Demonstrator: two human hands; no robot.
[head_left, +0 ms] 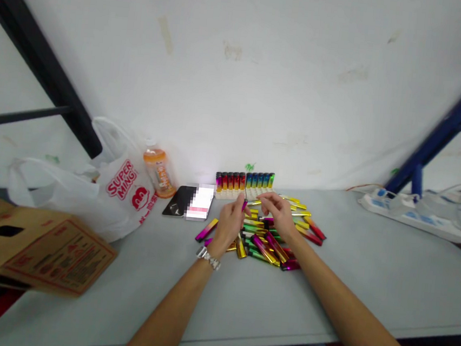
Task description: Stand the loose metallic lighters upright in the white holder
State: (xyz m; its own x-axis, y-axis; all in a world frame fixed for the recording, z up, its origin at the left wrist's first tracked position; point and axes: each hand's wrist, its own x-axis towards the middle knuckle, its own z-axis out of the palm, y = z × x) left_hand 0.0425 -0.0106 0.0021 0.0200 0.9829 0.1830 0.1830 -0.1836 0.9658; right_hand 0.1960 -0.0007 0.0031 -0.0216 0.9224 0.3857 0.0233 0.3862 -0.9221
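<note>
My left hand (231,221), with a metal watch on its wrist, is closed on a purple lighter (245,204), mostly hidden by the fingers. To its right, my right hand (279,211) hovers over the pile with bent fingers apart, and nothing shows between them. Just beyond both hands stand two white display trays: the left tray (225,195) has a row of upright red and purple lighters (230,181), the right one a row of blue-green lighters (260,180). Under and around my hands lies a loose pile of shiny lighters (264,248) in purple, gold, green and red.
Left of the trays lies a dark phone-like device (179,201), partly blurred out. An orange bottle (159,172), a white plastic bag (119,206) and an open cardboard box (59,254) stand further left. White power strips (409,215) with cables lie at the right back.
</note>
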